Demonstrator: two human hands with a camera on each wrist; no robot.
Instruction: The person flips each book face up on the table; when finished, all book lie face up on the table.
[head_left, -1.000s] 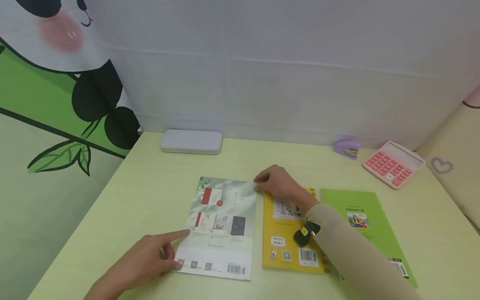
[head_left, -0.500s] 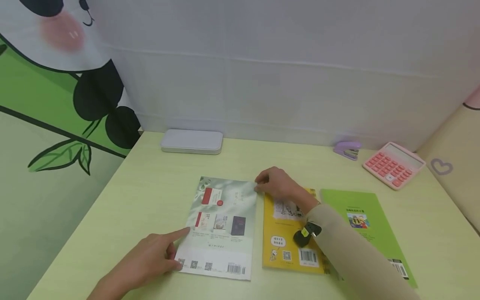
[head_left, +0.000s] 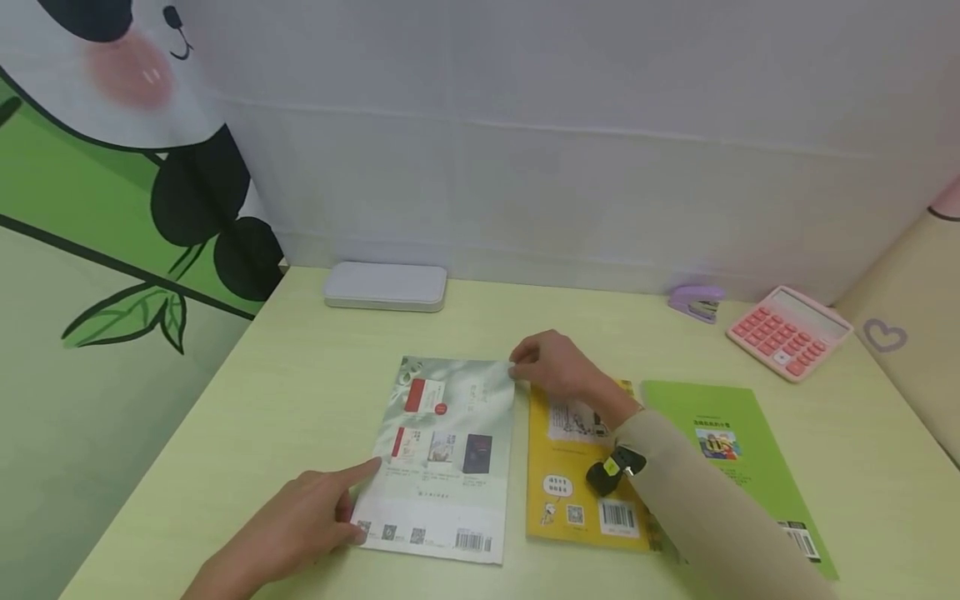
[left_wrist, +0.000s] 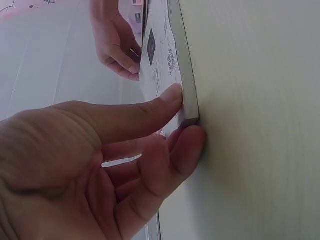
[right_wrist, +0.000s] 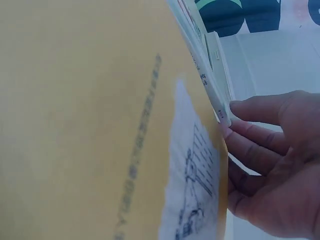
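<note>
In the head view a pale green and white magazine [head_left: 450, 500] lies back cover up on the table, with book pictures and a barcode on it. My left hand [head_left: 296, 517] is at its lower left, the index finger along the left edge. From the left wrist view, the thumb of that hand [left_wrist: 85, 145] presses the cover by the corner and curled fingers meet the edge. At the upper right corner, my right hand [head_left: 558, 367] pinches the magazine, its wrist above a yellow book [head_left: 547, 508]. The right wrist view has the thumb and fingers [right_wrist: 260, 145] at the spine end.
Right of the yellow book lies a green book [head_left: 720, 408], partly under the right sleeve [head_left: 720, 508]. Along the back stand a pale flat case [head_left: 386, 286], a purple stapler [head_left: 697, 302] and a pink calculator [head_left: 787, 333]. A white sheet [head_left: 525, 200] hangs behind the table.
</note>
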